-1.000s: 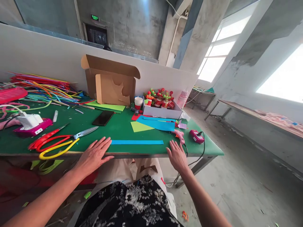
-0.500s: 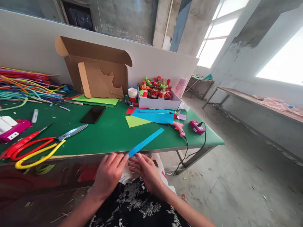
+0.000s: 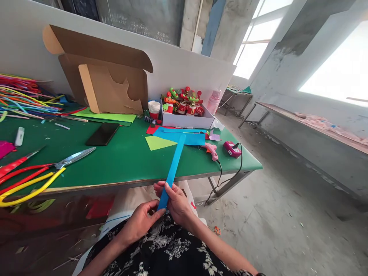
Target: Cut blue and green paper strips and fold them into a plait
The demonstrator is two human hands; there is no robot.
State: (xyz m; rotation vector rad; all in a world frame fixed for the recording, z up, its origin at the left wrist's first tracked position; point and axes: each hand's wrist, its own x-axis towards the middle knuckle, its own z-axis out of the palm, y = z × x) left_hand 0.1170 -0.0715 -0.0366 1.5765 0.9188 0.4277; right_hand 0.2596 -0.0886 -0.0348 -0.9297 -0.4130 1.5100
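A long blue paper strip point(image 3: 174, 168) points up and away from my lap over the table's front edge. My right hand point(image 3: 178, 203) pinches it partway along, thumb on top and fingers beneath. At its near end my left hand point(image 3: 143, 220) is closed, with thumb and forefinger on the strip. Beyond the far end of the strip lie blue paper sheets point(image 3: 195, 139) and a yellow-green paper piece point(image 3: 158, 143). A pink glue gun point(image 3: 212, 151) rests to their right, its cord hanging over the edge.
Scissors point(image 3: 57, 166) and a phone point(image 3: 102, 134) lie on the green table point(image 3: 120, 165) at left, near a bundle of pipe cleaners point(image 3: 25, 97). An open cardboard box point(image 3: 109, 86), paper cups point(image 3: 154, 109) and a white box point(image 3: 186, 121) of red-green figures stand behind. A magenta power socket point(image 3: 232, 149) sits right.
The blue strip has swung more upright and come closer to my lap. My right hand now grips its middle, and my left hand has dropped to its near end. The view has shifted slightly right.
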